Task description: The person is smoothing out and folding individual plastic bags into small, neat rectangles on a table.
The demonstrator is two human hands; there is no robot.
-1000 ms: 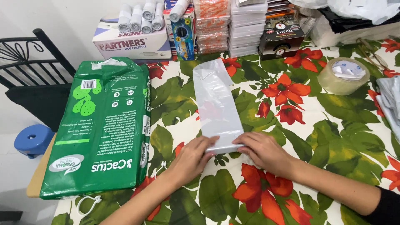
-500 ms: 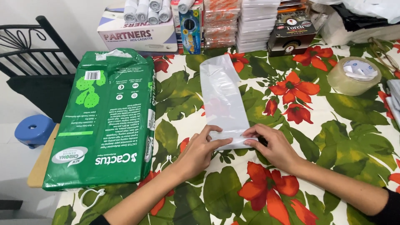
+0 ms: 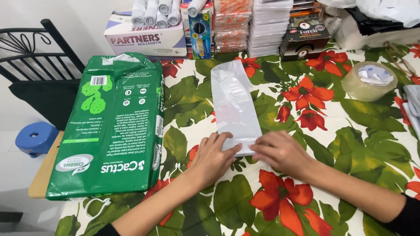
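Observation:
A long clear plastic bag (image 3: pixel 232 102) lies flat on the flowered tablecloth (image 3: pixel 350 131), stretching away from me. Its near end is folded over into a small flap. My left hand (image 3: pixel 213 157) presses on the left corner of that fold, fingers flat. My right hand (image 3: pixel 281 151) presses on the right side of the fold, fingertips touching the plastic. Both hands lie on the bag rather than gripping it.
A large green paper ream pack (image 3: pixel 109 126) lies at the left. A roll of clear tape (image 3: pixel 366 81) sits at the right. Boxes, rolls and stacked packets (image 3: pixel 227 26) line the far edge. A black chair (image 3: pixel 39 65) and blue stool (image 3: pixel 36 137) stand beyond the left edge.
Both hands have stayed on the bag's near end, shifting slightly as the fold is pressed down; the view has moved a little. The bag has not moved away.

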